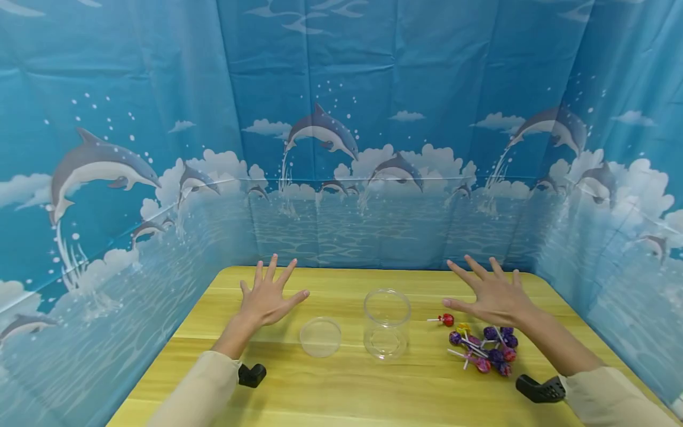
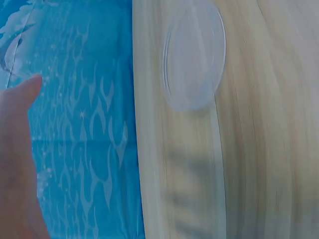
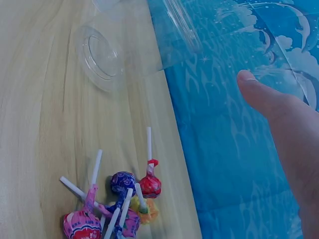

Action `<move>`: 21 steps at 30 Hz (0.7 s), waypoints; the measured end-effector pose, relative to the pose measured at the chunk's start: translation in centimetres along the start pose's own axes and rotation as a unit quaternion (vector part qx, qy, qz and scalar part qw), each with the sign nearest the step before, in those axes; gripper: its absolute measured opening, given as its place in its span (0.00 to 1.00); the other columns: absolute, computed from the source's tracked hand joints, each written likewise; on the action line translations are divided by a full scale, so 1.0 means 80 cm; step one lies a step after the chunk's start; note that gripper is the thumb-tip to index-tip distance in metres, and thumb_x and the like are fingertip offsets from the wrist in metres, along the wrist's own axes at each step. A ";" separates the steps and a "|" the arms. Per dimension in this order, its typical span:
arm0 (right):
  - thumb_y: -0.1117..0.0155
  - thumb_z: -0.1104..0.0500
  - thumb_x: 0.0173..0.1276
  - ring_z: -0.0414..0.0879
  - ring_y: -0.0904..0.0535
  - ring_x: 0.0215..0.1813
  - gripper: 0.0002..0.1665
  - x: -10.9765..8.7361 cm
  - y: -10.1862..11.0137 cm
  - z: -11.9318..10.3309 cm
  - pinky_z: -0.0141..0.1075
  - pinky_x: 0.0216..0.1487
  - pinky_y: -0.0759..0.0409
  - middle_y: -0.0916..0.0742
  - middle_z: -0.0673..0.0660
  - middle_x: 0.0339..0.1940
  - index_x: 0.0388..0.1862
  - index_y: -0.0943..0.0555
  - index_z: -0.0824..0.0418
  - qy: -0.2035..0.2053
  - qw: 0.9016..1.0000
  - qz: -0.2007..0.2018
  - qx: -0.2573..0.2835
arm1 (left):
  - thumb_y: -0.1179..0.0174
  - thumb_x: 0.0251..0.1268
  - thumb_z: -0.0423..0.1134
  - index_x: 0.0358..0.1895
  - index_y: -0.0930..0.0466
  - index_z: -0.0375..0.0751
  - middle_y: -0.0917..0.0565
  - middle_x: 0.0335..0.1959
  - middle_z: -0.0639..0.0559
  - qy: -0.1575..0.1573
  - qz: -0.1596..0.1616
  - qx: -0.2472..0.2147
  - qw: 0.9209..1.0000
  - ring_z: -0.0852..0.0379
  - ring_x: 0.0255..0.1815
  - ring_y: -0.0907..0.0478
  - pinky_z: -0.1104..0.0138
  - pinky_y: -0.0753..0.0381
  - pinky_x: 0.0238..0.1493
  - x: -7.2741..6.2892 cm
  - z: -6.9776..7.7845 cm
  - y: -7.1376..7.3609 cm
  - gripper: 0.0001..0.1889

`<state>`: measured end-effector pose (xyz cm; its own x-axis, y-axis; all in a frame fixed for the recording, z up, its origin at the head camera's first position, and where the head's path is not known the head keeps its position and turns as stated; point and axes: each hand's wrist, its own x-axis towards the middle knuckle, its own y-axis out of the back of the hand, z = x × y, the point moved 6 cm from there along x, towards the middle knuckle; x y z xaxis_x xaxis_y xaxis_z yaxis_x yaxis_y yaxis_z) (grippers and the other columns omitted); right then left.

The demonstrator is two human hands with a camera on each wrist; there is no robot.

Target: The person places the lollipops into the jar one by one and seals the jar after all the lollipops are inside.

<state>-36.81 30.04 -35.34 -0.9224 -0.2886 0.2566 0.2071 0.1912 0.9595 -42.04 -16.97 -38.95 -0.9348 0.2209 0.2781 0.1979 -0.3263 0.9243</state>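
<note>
My left hand point(image 1: 265, 302) is spread above the table's left side, fingers straight, holding nothing. Nearest to it lies a round clear lid point(image 1: 321, 337), flat on the wood; the left wrist view also shows this lid point(image 2: 194, 57). A clear plastic jar point(image 1: 386, 326) stands upright and uncovered at the middle. To the right, my right hand point(image 1: 496, 299) hovers with spread fingers and an empty palm. Below it is a pile of wrapped lollipops point(image 1: 488, 350), purple, pink and yellow. A single red lollipop point(image 1: 447, 320) lies at the pile's left, also visible in the right wrist view point(image 3: 150, 185).
The yellow wooden table point(image 1: 320, 391) has rounded far corners. A blue dolphin-print curtain point(image 1: 341, 225) hangs close behind and along both sides. Black wrist devices point(image 1: 540, 389) sit by both sleeves.
</note>
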 end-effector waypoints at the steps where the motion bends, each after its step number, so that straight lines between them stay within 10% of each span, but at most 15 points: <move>1: 0.41 0.23 0.67 0.86 0.57 0.75 0.57 -0.001 0.001 0.000 0.87 0.57 0.65 0.43 0.70 0.83 0.87 0.45 0.45 -0.001 1.000 -0.005 0.001 | 0.57 0.65 0.82 0.85 0.53 0.67 0.63 0.86 0.45 -0.005 -0.001 -0.009 1.000 0.31 0.82 0.69 0.19 0.63 0.63 0.001 0.005 -0.001 0.48; 9: 0.36 0.28 0.68 0.85 0.52 0.74 0.54 -0.008 0.004 0.006 0.88 0.57 0.59 0.40 0.71 0.81 0.86 0.44 0.46 0.016 1.000 0.014 0.022 | 0.49 0.69 0.74 0.85 0.57 0.65 0.60 0.85 0.47 -0.064 -0.021 -0.151 0.986 0.36 0.83 0.61 0.27 0.49 0.70 0.004 0.053 -0.020 0.47; 21: 0.35 0.39 0.73 0.83 0.42 0.72 0.49 -0.033 0.002 0.037 0.80 0.59 0.44 0.37 0.77 0.78 0.85 0.42 0.55 0.041 0.996 0.022 0.082 | 0.36 0.65 0.68 0.85 0.55 0.59 0.51 0.84 0.49 -0.143 -0.102 -0.380 0.908 0.45 0.83 0.53 0.39 0.42 0.74 0.003 0.121 -0.075 0.52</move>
<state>-35.29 33.59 -36.16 -0.8824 -0.3518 0.3126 0.1842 0.3531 0.9173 -40.63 -6.07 -41.88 -0.7928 0.5419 0.2788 -0.3331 -0.7684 0.5464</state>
